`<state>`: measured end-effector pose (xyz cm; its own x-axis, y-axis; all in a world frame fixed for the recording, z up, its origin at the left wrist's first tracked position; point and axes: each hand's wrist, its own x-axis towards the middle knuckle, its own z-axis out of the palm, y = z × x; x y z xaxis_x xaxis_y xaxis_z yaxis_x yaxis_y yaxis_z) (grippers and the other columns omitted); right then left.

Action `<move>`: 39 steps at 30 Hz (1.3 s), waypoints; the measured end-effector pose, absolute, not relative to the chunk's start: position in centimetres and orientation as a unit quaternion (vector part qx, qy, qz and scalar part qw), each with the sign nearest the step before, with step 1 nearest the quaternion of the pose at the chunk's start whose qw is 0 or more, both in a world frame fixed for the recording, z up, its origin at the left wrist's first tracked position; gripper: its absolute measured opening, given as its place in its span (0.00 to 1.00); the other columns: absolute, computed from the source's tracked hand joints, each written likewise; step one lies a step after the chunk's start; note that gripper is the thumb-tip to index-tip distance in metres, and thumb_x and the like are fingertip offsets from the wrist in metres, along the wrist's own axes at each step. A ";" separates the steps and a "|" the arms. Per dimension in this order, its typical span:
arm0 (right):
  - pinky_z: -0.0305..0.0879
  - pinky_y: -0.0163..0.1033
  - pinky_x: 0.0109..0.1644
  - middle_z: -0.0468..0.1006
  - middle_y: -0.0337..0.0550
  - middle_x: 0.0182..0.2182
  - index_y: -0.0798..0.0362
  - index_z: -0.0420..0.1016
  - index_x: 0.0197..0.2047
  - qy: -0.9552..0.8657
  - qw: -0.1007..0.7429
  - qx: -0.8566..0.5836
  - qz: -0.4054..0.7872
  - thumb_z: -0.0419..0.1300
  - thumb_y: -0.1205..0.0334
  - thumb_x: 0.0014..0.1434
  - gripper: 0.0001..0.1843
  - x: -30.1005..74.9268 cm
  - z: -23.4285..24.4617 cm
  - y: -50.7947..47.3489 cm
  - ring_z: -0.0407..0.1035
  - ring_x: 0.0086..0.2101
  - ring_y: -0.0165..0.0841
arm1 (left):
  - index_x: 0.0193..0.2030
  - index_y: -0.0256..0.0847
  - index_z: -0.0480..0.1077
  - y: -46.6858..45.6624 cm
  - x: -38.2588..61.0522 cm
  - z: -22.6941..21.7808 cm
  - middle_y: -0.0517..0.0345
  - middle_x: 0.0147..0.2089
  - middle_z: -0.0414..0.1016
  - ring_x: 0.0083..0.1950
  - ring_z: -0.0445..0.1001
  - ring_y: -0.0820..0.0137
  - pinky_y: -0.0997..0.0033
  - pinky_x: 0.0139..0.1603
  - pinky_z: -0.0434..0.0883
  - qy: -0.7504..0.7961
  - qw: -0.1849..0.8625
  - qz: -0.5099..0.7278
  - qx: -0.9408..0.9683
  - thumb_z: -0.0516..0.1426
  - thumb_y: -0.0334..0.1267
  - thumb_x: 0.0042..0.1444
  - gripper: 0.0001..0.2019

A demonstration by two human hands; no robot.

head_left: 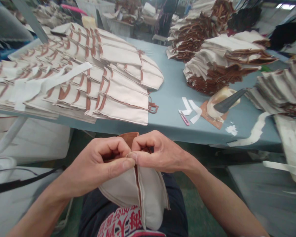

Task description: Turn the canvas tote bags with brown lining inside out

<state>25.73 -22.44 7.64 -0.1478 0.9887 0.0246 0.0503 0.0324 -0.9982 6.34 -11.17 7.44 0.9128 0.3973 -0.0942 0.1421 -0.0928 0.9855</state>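
Observation:
Both hands meet over my lap, pinching the top of a cream canvas bag (140, 194) with brown trim. My left hand (102, 164) is closed, thumb pressed along the bag's upper edge. My right hand (155, 153) is closed too, fingers curled over the brown strap (128, 136) that sticks up between the knuckles. The bag's body hangs folded down over my dark printed shirt (128, 223).
A grey-blue table (172, 98) stands ahead. Rows of finished cream bags (93, 82) cover its left side; tall stacks (224, 59) sit at the back right. White fabric strips (191, 108), a pink tool (184, 118) and a dark cone-shaped object (228, 102) lie near the front edge.

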 end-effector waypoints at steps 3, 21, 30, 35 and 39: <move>0.50 0.33 0.28 0.63 0.30 0.25 0.52 0.68 0.28 -0.548 0.443 -0.468 0.533 0.69 0.52 0.65 0.20 26.0 7.6 -22.5 0.54 0.26 0.25 | 0.29 0.38 0.73 -11.2 6.4 7.6 0.66 0.25 0.66 0.25 0.58 0.77 0.83 0.23 0.57 0.185 0.659 0.078 0.725 0.68 0.44 0.60 0.14; 0.64 0.33 0.38 0.76 0.34 0.34 0.51 0.72 0.43 -0.618 0.524 -0.466 0.356 0.65 0.61 0.76 0.08 25.6 6.6 -23.3 0.69 0.33 0.28 | 0.30 0.47 0.79 -13.0 6.3 8.2 0.73 0.27 0.80 0.27 0.77 0.78 0.84 0.31 0.69 0.185 0.387 0.243 0.870 0.58 0.35 0.65 0.13; 0.70 0.35 0.39 0.82 0.38 0.38 0.52 0.76 0.47 -0.653 0.504 -0.496 0.270 0.60 0.67 0.75 0.03 25.9 6.8 -24.1 0.74 0.35 0.30 | 0.38 0.46 0.77 -12.3 5.5 6.3 0.71 0.36 0.82 0.34 0.79 0.76 0.83 0.38 0.72 0.124 0.430 0.224 0.866 0.55 0.31 0.74 0.13; 0.76 0.39 0.58 0.88 0.48 0.45 0.53 0.78 0.44 -0.723 0.487 -0.477 0.114 0.62 0.72 0.74 0.06 26.2 6.6 -24.2 0.82 0.50 0.35 | 0.39 0.47 0.79 -11.7 5.2 6.3 0.70 0.36 0.83 0.35 0.80 0.75 0.82 0.40 0.74 0.102 0.451 0.230 0.857 0.56 0.28 0.72 0.13; 0.75 0.38 0.51 0.88 0.44 0.39 0.53 0.79 0.42 -0.718 0.479 -0.498 0.084 0.64 0.70 0.73 0.06 25.8 6.3 -24.4 0.81 0.41 0.34 | 0.38 0.47 0.81 -11.7 5.3 6.5 0.67 0.34 0.84 0.33 0.81 0.73 0.81 0.38 0.75 0.104 0.443 0.242 0.857 0.59 0.28 0.70 0.12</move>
<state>25.83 -24.38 6.29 -0.0465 0.7956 0.6041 0.6341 0.4908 -0.5975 5.32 -11.66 6.49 0.8612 0.3935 0.3217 -0.0354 -0.5849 0.8103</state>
